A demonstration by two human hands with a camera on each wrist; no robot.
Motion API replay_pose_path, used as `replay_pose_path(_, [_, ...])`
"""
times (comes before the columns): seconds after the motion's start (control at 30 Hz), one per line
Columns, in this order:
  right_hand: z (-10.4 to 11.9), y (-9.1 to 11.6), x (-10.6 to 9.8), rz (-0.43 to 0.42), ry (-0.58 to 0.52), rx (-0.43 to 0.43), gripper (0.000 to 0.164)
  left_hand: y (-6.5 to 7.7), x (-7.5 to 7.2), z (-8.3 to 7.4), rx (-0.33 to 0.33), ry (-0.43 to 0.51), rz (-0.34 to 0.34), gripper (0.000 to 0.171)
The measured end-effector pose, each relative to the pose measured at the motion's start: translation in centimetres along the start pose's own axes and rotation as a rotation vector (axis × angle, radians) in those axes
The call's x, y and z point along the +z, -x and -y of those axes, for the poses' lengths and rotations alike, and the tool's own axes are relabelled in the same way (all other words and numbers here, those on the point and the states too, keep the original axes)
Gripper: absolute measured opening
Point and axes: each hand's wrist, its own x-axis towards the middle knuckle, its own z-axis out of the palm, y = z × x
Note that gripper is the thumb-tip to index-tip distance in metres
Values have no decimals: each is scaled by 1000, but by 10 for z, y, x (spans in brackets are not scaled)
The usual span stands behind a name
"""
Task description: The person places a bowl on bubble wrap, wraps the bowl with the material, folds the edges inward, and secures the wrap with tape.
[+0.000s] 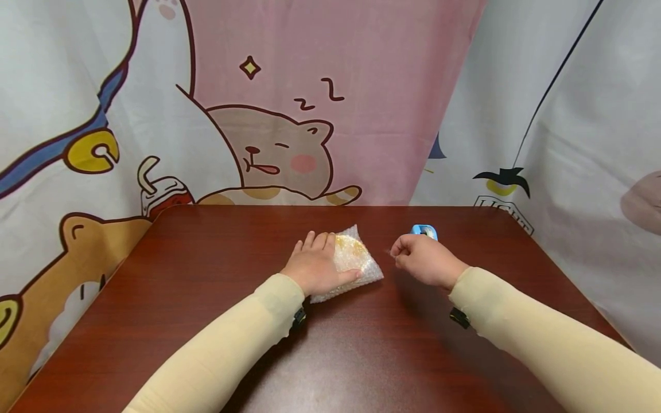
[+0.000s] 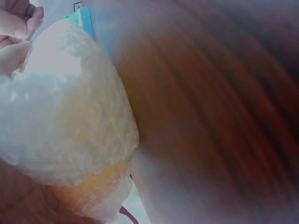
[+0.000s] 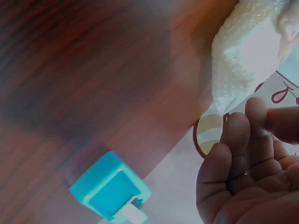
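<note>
A bubble-wrapped package [image 1: 356, 255] with something yellow inside lies on the brown table [image 1: 232, 246]. My left hand [image 1: 315, 267] rests flat on its left part, fingers spread and thumb along the near side. The wrap [image 2: 79, 112] fills much of the left wrist view. To the right of the package, my right hand [image 1: 426, 258] pinches a thin, clear piece of tape between thumb and fingertips, faintly visible at the tips. Just behind that hand stands a blue tape dispenser [image 1: 424, 230], partly hidden by it; its toothed cutter [image 3: 126, 205] shows in the right wrist view.
A cartoon-printed curtain [image 1: 382, 103] hangs right behind the table's far edge and along both sides. Dark wrist cameras [image 1: 458, 317] sit under the cream sleeves [image 1: 532, 327].
</note>
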Motion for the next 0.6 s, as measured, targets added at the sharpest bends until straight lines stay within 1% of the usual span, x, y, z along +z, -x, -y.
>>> replay_pose_path(0.17, [9,-3,3,13,39,-40,12,0,0,0,-2,2,-6,117])
replay_pose_path(0.33, [17,-6,4,16,90,-76,20,0,1,0,-3,1,-8,117])
replay_pose_path(0.6, [27,-8,4,31,106,-118,21,0,0,0,-4,6,-10,117])
